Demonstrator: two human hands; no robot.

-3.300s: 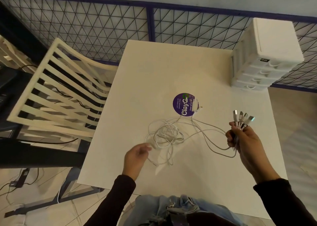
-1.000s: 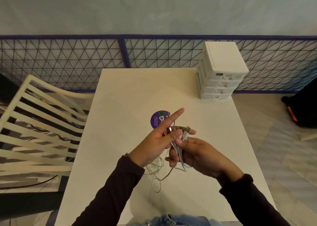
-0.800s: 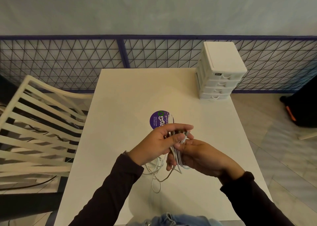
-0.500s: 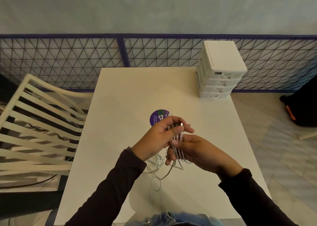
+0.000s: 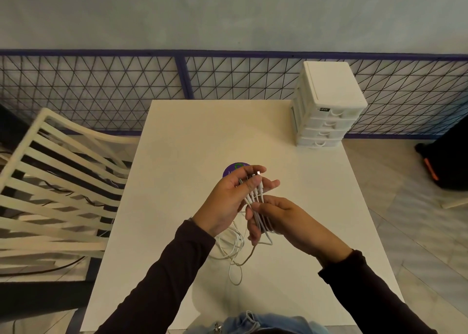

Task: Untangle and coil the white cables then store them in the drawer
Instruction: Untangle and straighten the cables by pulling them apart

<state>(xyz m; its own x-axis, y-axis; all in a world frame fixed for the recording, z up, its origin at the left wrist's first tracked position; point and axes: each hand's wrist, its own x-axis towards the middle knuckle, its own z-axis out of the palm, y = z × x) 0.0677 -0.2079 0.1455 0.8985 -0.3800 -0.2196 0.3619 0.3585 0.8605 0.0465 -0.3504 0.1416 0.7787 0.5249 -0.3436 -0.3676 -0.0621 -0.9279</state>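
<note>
While my left hand [image 5: 225, 202] pinched plug ends of white cables [image 5: 255, 196], my right hand [image 5: 283, 219] gripped strands below; slack lay on counter [image 5: 202, 136].

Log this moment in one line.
left hand: pinches plugs | right hand: grips cables | drawers: shut | slack: on table

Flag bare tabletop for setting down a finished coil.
Bare: table far half, from purple sticker to far edge, left of drawer unit; right strip nearer than that unit. Crowded: centre, where left hand and right hand grip white cables, loops trailing nearward.
</note>
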